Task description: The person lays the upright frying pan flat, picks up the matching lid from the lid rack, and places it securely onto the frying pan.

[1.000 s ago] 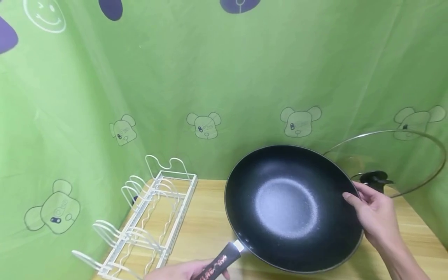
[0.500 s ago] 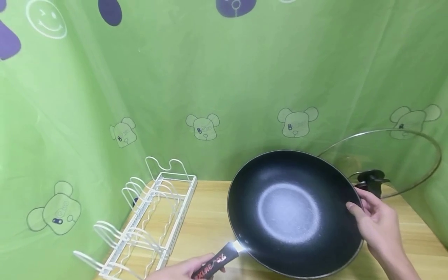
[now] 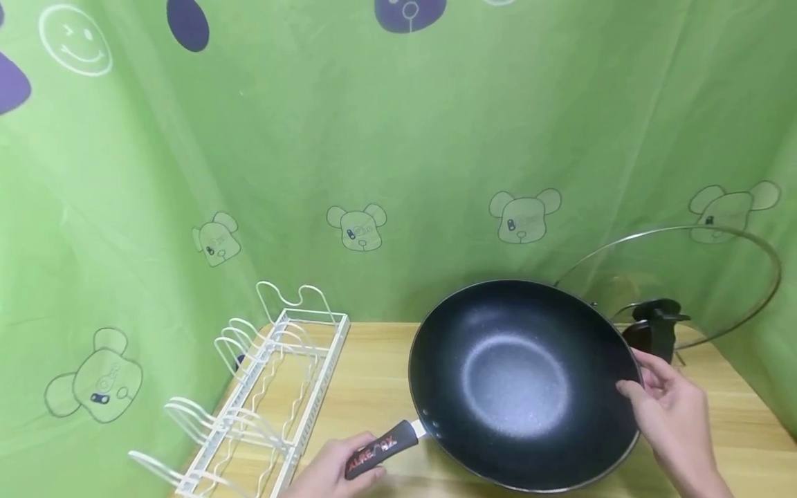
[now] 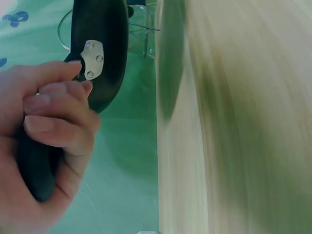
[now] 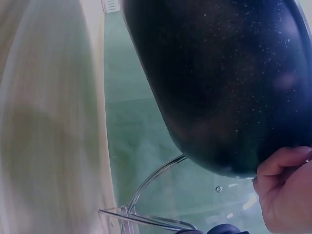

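A black wok (image 3: pixel 517 387) is held up over the table, its dark inside facing me. My left hand (image 3: pixel 336 470) grips its black handle (image 3: pixel 381 449), with fingers curled round it in the left wrist view. At the opposite rim, my right hand (image 3: pixel 672 411) pinches the edge, thumb on the inside and fingers behind. The right wrist view shows the wok's speckled underside (image 5: pixel 219 87), apart from the tabletop. Behind the wok at right stands a tilted glass lid (image 3: pixel 775 266) with a black knob (image 3: pixel 658 330); the wok hides part of it.
A white wire rack (image 3: pixel 314 394) with several upright loops lies along the table's left side. The wood-look tabletop (image 3: pixel 380 360) ends at a green curtain (image 3: pixel 423 138) printed with bears. Bent metal wire (image 5: pixel 151 178) shows below the wok in the right wrist view.
The wok has come down slightly, and its handle lies more level. Both hands keep their hold, with more of the left hand now in view. The head view has shifted a little.
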Available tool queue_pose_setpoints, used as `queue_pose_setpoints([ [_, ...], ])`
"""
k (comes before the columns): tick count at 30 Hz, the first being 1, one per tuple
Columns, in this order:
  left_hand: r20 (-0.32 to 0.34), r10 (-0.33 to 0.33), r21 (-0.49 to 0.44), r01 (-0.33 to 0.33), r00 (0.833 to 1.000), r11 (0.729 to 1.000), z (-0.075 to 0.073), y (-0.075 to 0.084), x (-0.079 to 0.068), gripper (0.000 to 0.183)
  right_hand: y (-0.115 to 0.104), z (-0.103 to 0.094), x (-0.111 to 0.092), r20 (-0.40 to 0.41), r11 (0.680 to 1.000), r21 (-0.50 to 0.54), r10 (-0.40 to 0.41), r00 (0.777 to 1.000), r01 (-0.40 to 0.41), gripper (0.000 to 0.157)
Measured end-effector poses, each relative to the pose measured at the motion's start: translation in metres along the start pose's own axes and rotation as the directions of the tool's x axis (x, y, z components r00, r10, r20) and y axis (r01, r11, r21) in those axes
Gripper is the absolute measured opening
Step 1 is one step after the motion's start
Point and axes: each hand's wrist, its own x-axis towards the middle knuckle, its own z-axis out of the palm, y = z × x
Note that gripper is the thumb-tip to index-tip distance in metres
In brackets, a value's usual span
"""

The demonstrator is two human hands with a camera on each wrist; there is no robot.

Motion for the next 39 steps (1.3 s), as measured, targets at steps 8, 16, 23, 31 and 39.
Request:
queue_pose_setpoints([
  [8, -0.061, -0.057, 0.017, 0.058, 0.997, 0.998, -0.008, -0.004, -0.009, 0.019, 0.002, -0.002, -0.002, 0.054, 0.987, -0.063, -0.144, 0.988, 0.147, 0.049],
  [16, -0.035, -0.023, 0.009, 0.024, 0.999, 1.000, -0.020, -0.002, -0.013, 0.020, 0.008, 0.003, 0.013, 0.104, 0.948, -0.097, -0.292, 0.951, 0.302, 0.034],
  [23, -0.046, -0.058, 0.056, 0.061, 0.997, 0.997, -0.023, 0.000, -0.018, 0.021, 0.010, 0.007, 0.022, 0.147, 0.947, -0.057, -0.305, 0.941, 0.316, 0.030],
  [31, -0.014, -0.084, 0.058, 0.085, 0.996, 0.995, -0.027, -0.001, -0.021, 0.020, 0.015, 0.020, 0.026, 0.153, 0.935, 0.003, -0.350, 0.924, 0.354, 0.035],
  [39, -0.014, -0.110, 0.100, 0.111, 0.994, 0.989, -0.031, -0.002, -0.026, 0.020, 0.023, 0.033, 0.022, 0.155, 0.941, 0.001, -0.333, 0.930, 0.337, 0.035],
])
